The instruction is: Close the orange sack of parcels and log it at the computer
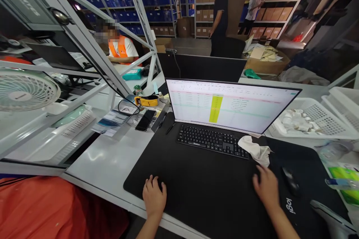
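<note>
My left hand (pixel 154 197) rests on the near left part of the black desk mat (pixel 196 183), fingers apart and nothing in them. On the right side of the mat lies my right hand (pixel 266 186), open, its fingertips close to a crumpled white tissue (pixel 255 150); whether they touch it I cannot tell. That tissue covers the right end of a black keyboard (pixel 211 142). Just right of my right hand is a black computer mouse (pixel 290 181). Behind the keyboard stands a monitor (pixel 230 104) showing a spreadsheet with a yellow column.
A phone (pixel 145 120), yellow tape measure-like item (pixel 150 100) and pens (pixel 162 120) lie left of the monitor. White baskets (pixel 316 114) stand at right, a grey handheld device (pixel 331 214) nearer. A fan (pixel 25 91) is far left. Several people stand or sit beyond.
</note>
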`<control>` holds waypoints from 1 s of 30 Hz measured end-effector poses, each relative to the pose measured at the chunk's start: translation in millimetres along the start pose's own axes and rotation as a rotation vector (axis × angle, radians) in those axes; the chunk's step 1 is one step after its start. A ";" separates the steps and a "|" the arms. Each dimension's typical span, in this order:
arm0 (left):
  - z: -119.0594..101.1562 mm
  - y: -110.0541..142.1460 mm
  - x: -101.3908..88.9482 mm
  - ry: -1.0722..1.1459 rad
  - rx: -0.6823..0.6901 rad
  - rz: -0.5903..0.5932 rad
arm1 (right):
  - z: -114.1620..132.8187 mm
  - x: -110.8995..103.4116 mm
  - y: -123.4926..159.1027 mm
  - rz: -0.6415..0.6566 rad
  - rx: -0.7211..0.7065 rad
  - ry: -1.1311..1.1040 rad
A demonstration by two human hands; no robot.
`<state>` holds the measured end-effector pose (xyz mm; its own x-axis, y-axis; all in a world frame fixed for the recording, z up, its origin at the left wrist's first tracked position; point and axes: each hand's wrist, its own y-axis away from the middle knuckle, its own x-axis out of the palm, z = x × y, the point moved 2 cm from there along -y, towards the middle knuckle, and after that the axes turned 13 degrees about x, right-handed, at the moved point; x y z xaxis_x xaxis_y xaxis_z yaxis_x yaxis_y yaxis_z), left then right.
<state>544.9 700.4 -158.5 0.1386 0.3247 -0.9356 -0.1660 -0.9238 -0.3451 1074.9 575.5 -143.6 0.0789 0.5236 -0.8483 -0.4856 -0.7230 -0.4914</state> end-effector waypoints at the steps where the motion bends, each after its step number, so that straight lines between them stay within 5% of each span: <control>1: 0.5 0.5 1.1 0.005 -0.002 -0.003 | 30.6 7.1 0.0 0.025 -0.051 -0.067; 6: 3.2 3.9 4.1 0.016 -0.015 -0.003 | 197.4 49.5 -18.9 0.185 -0.232 -0.283; 10: 2.2 -2.0 -2.5 0.058 0.051 -0.012 | 270.0 73.5 -43.1 0.199 -0.165 -0.304; 15: -22.3 -43.7 -8.0 0.253 0.287 -0.028 | 289.0 85.8 -48.6 0.176 -0.019 -0.256; 20: -72.0 -113.3 9.3 0.371 0.539 0.013 | 289.4 90.4 -42.8 0.142 0.004 -0.198; 25: -104.4 -162.6 41.1 0.383 0.602 0.030 | 294.9 91.9 -43.0 0.142 0.004 -0.193; 30: -108.1 -169.8 63.4 0.364 0.620 0.026 | 325.2 97.2 -52.0 0.218 -0.036 -0.222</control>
<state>687.4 855.9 -151.2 0.4259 0.1160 -0.8973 -0.6827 -0.6096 -0.4029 824.7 810.6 -136.4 -0.2182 0.4371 -0.8725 -0.4385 -0.8427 -0.3125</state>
